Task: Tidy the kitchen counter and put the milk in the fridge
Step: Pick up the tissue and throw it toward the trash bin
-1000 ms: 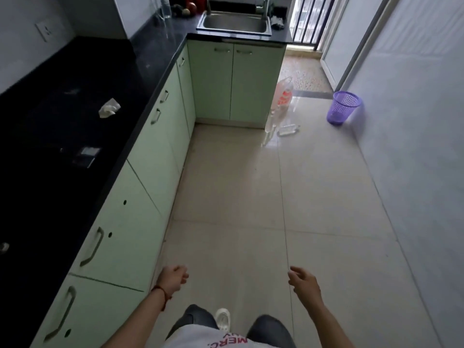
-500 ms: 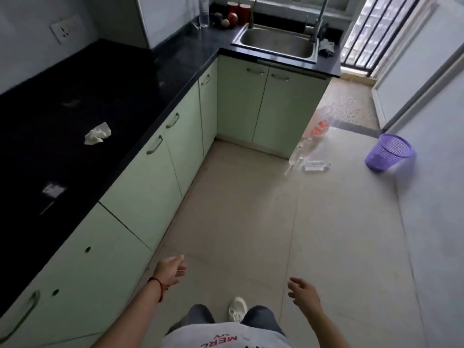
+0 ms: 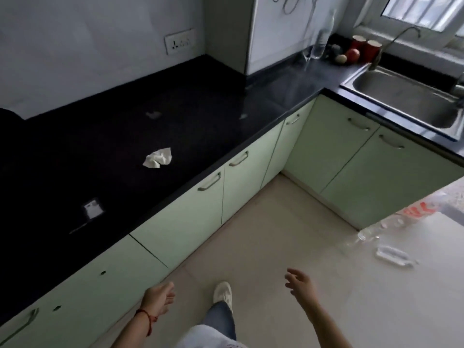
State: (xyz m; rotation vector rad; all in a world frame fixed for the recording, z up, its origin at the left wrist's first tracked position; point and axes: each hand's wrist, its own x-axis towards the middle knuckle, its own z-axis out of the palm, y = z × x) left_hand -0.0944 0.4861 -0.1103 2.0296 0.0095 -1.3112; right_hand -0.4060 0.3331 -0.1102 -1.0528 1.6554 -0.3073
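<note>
Both grips empty. Left hand (image 3: 159,298), with a red thread band (image 3: 148,317) at the wrist, hangs low beside the pale green cabinet fronts (image 3: 175,222), fingers loose and slightly curled, holding nothing. Right hand (image 3: 300,285) held out over the beige tiled floor (image 3: 276,234), fingers spread and relaxed, touching nothing. One white shoe (image 3: 223,292) stepping forward between the two hands, blue jeans leg above it.

Black stone counter (image 3: 113,136) runs along the left and turns the corner toward the steel sink (image 3: 406,99). On the counter, well apart from the hands: a crumpled white tissue (image 3: 158,159) near the middle; a small white square packet (image 3: 91,208) closer to the front edge; a faint pale scrap (image 3: 153,114) farther back. At the far corner stand a clear plastic bottle (image 3: 322,40), two red cups (image 3: 365,47), and round fruit (image 3: 352,55) just beside them. White wall socket (image 3: 179,41) above the counter.

On the floor to the right, near the sink cabinet: a clear plastic bag with red print (image 3: 406,217) and a small clear plastic piece (image 3: 391,254) just beside it.

Milk: cannot pick out any carton or milk bottle for certain. Fridge not identifiable from this spot.
</note>
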